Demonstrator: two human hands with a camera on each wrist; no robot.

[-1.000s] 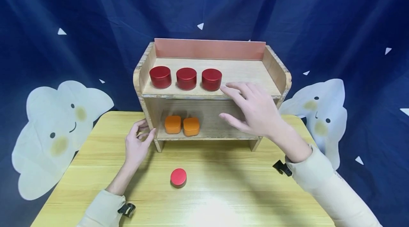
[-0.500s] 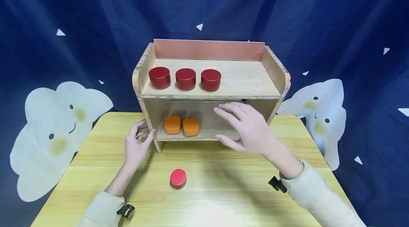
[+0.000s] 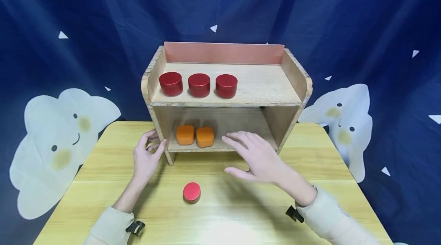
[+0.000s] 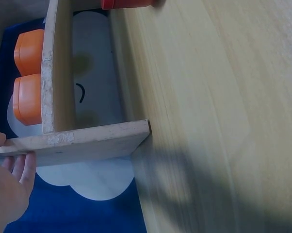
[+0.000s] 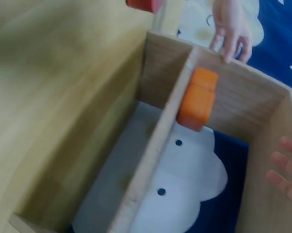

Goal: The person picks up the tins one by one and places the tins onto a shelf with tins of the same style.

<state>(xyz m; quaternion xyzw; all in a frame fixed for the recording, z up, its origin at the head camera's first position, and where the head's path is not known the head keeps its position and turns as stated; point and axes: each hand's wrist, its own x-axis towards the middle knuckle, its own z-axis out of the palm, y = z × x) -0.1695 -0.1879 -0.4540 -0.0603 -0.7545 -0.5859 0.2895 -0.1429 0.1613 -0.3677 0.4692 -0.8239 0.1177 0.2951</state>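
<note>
Whereas a second ago the right hand (image 3: pixel 253 159) was beside the upper-tier tins, it is now lower, before the bottom tier, fingers extended, thumb apart. Left hand (image 3: pixel 146 157), unchanged: pinching the left side of the wooden shelf (image 3: pixel 224 104). Dark-red round tins (image 3: pixel 199 85), three: upper tier. Orange tins (image 3: pixel 185 135), two: lower tier, left. Small red tin (image 3: pixel 191 192), one: tabletop (image 3: pixel 165 220), in front.

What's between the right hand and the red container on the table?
Just bare tabletop shows between the right hand and red container, in the head view.
</note>
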